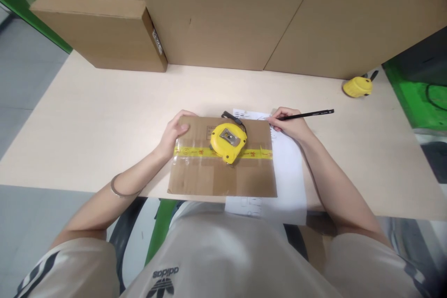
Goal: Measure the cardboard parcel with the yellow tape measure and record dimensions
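My left hand grips the upper left corner of a cardboard box, thumb on top and the other fingers mostly hidden behind its edge. Yellow printed tape runs across the box. On it lies a yellow tape measure with a metal belt clip and a black wrist strap. Partly under the box is a white sheet of paper with handwritten marks, overhanging the table's front edge. My right hand is closed around a black pencil, its tip end by the paper's upper part, next to the box's right corner.
The pale table spans the view. Large cardboard boxes stand along its back, with a smaller carton at the left. A second yellow tape measure sits at the back right. Green surfaces and a cable show beyond the right edge.
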{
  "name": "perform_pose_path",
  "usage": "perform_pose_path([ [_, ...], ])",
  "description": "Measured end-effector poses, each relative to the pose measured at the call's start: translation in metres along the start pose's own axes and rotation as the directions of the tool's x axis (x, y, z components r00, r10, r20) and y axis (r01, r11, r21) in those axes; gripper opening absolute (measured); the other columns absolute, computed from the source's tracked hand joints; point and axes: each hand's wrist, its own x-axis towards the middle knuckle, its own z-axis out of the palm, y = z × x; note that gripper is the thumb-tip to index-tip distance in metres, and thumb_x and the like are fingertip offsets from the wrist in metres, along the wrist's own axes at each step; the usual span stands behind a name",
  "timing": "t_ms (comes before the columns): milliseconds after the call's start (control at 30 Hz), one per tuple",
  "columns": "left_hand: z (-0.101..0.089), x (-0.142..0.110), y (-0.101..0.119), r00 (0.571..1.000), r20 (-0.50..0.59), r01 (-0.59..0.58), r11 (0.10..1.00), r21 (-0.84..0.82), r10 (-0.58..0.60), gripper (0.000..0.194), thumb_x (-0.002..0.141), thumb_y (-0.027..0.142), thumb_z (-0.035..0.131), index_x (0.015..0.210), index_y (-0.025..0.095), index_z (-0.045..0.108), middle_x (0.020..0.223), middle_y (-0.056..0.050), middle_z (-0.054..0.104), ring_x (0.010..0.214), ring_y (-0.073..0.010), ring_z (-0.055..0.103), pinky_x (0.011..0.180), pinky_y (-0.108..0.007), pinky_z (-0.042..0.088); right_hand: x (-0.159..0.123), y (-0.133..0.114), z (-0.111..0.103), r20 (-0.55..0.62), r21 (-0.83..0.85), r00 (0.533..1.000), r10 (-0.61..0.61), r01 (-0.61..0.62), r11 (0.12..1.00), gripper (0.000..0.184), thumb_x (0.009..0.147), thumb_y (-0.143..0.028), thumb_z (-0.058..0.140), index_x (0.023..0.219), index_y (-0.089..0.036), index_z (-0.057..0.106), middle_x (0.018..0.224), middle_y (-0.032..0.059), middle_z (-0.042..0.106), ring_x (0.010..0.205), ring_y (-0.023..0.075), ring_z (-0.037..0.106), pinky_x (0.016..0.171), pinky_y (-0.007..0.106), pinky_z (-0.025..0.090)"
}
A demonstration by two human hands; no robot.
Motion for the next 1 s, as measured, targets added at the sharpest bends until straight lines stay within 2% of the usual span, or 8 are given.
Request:
perform_pose_path([
  [167,-0.002,0.0,-0.002,1.0,0.008,0.014,1.0,0.002,-0.014,0.038,0.071,0.052,0.076,0.093,0.022,0.071,0.089,-0.004,0.071,0.077,-0.0211,0.062,0.065,-0.033,0.048,0.002,0.0,0.001,-0.018,-0.047,1.0,0.013,-0.014,0.999,0.048,0.064,-0.053,0.089,0.063,-0.022,0.052,0.051,-0.0007,0.057,0.043,0.0092,0.048,0.043,0.024,0.038],
  [333,0.0,0.0,0.0,0.999,0.027,-0.02,1.0,0.005,0.02,0.043,0.072,0.055,0.077,0.102,0.024,0.071,0.1,-0.006,0.07,0.088,-0.0243,0.063,0.073,-0.035,0.05,-0.009,-0.007,-0.008,-0.003,-0.195,0.998,0.059,-0.059,0.979,0.056,0.087,-0.067,0.065,0.058,-0.024,0.045,0.044,-0.0006,0.048,0.04,0.011,0.044,0.044,0.028,0.037],
  [567,-0.004,-0.003,0.0,0.996,0.034,-0.082,0.997,-0.002,0.082,0.058,0.076,0.053,0.08,0.128,0.03,0.066,0.099,-0.003,0.067,0.091,-0.0244,0.064,0.084,-0.038,0.053,-0.023,-0.025,-0.014,-0.04,-0.601,0.999,0.034,-0.052,0.797,0.051,0.073,-0.048,0.085,0.046,-0.022,0.051,0.041,0.0016,0.046,0.041,0.0109,0.032,0.046,0.031,0.021],
  [667,-0.008,-0.007,0.002,0.99,0.035,-0.137,0.99,0.043,0.135,0.05,0.083,0.053,0.079,0.127,0.032,0.07,0.113,-0.005,0.074,0.108,-0.0275,0.068,0.1,-0.043,0.053,-0.033,-0.052,-0.009,-0.133,-0.673,0.99,-0.055,-0.05,0.738,0.037,0.081,-0.048,0.079,0.062,-0.022,0.062,0.06,0.0065,0.061,0.054,0.0165,0.048,0.055,0.033,0.032],
  [733,-0.01,-0.01,0.004,0.981,0.064,-0.192,0.975,0.112,0.185,0.032,0.09,0.052,0.074,0.112,0.029,0.079,0.125,-0.007,0.074,0.125,-0.0292,0.065,0.114,-0.046,0.047,-0.043,-0.076,-0.003,-0.063,-0.649,0.982,-0.18,0.097,0.755,0.029,0.091,-0.052,0.07,0.09,-0.023,0.073,0.09,0.0108,0.072,0.076,0.0234,0.063,0.069,0.038,0.047],
  [800,-0.011,-0.012,0.005,0.972,0.099,-0.227,0.96,0.164,0.213,0.028,0.096,0.051,0.069,0.099,0.027,0.083,0.133,-0.007,0.074,0.136,-0.0293,0.061,0.123,-0.048,0.041,-0.049,-0.101,0.009,0.176,-0.517,0.927,-0.332,0.374,0.77,0.041,0.098,-0.056,0.063,0.126,-0.028,0.071,0.123,0.0114,0.07,0.104,0.0286,0.069,0.089,0.043,0.056],
  [867,-0.011,-0.013,0.006,0.972,0.114,-0.224,0.96,0.17,0.207,0.033,0.099,0.054,0.064,0.099,0.027,0.083,0.137,-0.007,0.073,0.141,-0.0293,0.059,0.126,-0.05,0.039,-0.049,-0.121,0.023,0.445,-0.336,0.788,-0.425,0.587,0.737,0.057,0.098,-0.059,0.064,0.148,-0.032,0.06,0.146,0.0091,0.062,0.131,0.0316,0.062,0.108,0.046,0.054],
  [1000,-0.012,-0.013,0.006,0.981,0.157,-0.121,0.992,0.046,0.112,0.06,0.099,0.074,0.047,0.102,0.026,0.081,0.141,-0.008,0.072,0.145,-0.0329,0.057,0.128,-0.057,0.037,-0.032,-0.142,0.047,0.712,-0.235,0.607,-0.353,0.68,0.695,0.058,0.091,-0.062,0.073,0.141,-0.033,0.066,0.155,0.0039,0.059,0.15,0.0347,0.049,0.123,0.051,0.045],
])
